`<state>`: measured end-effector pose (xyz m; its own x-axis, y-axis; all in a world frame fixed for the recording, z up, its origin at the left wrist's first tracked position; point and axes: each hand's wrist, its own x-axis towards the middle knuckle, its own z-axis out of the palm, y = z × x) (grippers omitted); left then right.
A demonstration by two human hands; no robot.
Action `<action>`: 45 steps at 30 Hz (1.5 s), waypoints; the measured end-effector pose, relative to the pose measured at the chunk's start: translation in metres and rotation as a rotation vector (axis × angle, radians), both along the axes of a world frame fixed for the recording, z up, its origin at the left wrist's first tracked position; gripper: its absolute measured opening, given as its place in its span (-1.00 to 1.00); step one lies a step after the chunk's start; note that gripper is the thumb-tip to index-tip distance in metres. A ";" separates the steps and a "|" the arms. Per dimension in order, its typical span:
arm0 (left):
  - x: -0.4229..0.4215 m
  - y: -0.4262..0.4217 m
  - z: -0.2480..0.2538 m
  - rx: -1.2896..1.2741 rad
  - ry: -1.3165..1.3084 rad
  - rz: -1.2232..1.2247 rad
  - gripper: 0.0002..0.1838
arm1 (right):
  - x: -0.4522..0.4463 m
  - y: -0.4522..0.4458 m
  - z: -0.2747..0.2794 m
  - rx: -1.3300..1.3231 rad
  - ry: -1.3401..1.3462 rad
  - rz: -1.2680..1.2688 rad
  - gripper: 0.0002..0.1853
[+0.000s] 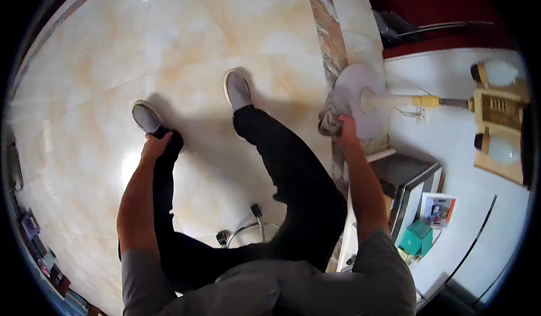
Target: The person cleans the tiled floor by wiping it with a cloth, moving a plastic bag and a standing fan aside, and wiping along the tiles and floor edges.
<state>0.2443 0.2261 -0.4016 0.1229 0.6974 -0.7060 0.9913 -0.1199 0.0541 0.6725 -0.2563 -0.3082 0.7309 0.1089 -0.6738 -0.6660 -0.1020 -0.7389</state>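
My left hand [156,145] is at the lower leg of my black trousers [168,172], just above the grey shoe [146,117], with its fingers closed round the trouser cuff. On the right, my right hand [347,129] grips a crumpled grey cloth [333,113]. The cloth lies against the round, pale base [366,82] of a standing appliance, whose light pole [397,100] extends to the right. My other grey shoe [239,90] rests flat on the floor.
Glossy beige tiles [197,29] cover the floor, crossed by a brown marbled strip [328,26]. A dark-topped cabinet [403,169], a green box [417,237] and a wooden-framed fixture [501,113] stand at the right. Metal chair legs [256,224] show below me.
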 end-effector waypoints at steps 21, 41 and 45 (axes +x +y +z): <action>-0.216 -0.182 0.270 -0.017 -0.515 -0.131 -0.34 | -0.316 -0.280 -0.083 0.049 0.218 -0.129 -0.69; -0.174 -0.213 0.388 0.134 -0.110 -0.487 -0.43 | -0.330 -0.313 -0.087 -0.270 0.090 0.112 -0.38; -0.137 -0.171 0.287 -0.161 0.272 -0.759 -0.12 | -0.259 -0.273 -0.088 -0.537 -0.525 0.377 -0.46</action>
<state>0.1074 0.0553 -0.1143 0.3308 0.3806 -0.8635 0.6243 -0.7745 -0.1022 0.4131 -0.5290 -0.3964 0.9430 0.1702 -0.2859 -0.0999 -0.6748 -0.7312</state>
